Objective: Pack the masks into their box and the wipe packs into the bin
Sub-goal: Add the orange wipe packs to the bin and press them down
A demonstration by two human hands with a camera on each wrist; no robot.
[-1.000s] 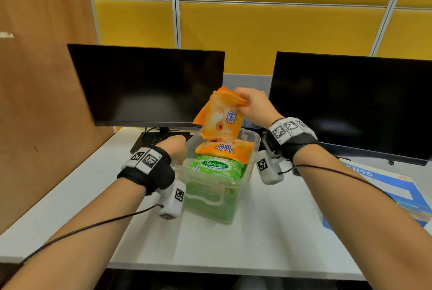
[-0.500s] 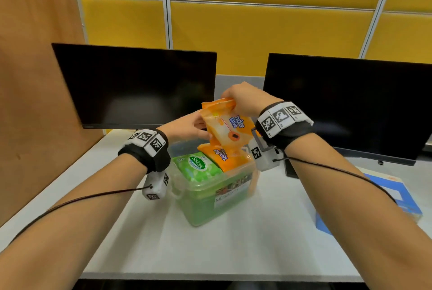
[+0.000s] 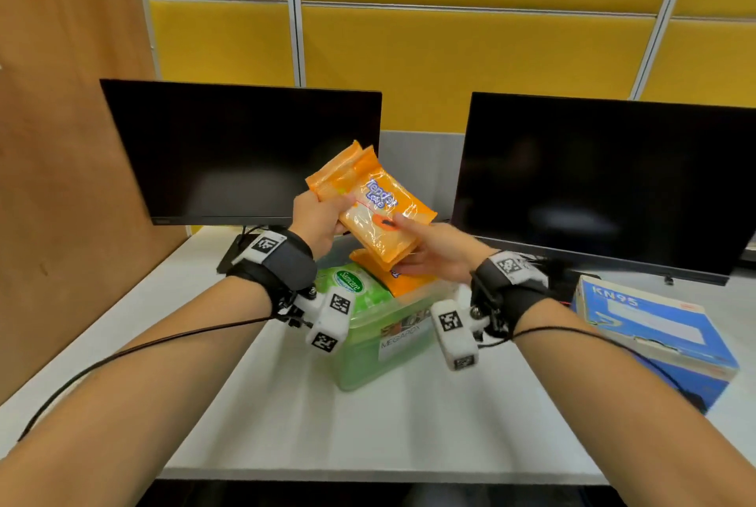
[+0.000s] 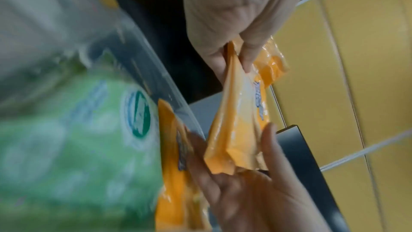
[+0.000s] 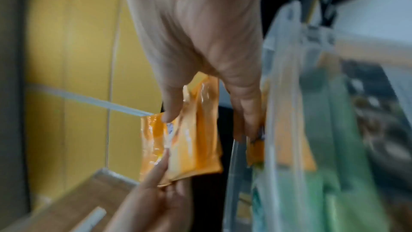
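An orange wipe pack (image 3: 376,212) hangs tilted above the clear bin (image 3: 368,367), held at both ends. My left hand (image 3: 323,216) pinches its upper left end, which shows as the pack (image 4: 236,130) in the left wrist view. My right hand (image 3: 425,249) holds the lower right end, thumb on the front and fingers beneath; the right wrist view shows this on the pack (image 5: 189,147). Inside the bin lie a green wipe pack (image 3: 352,281) and a second orange pack (image 3: 405,281). The blue KN95 mask box (image 3: 650,326) lies shut at the right; no masks show.
Two dark monitors (image 3: 241,150) (image 3: 605,183) stand close behind the bin. A wooden partition (image 3: 61,138) walls the left side. The white desk (image 3: 368,437) runs to its front edge just below my forearms. Thin black cables trail from both wrists.
My left hand left the bin's side and took the orange pack's upper end. My right hand shifted from the top of the pack to its lower end, and the pack tilted.
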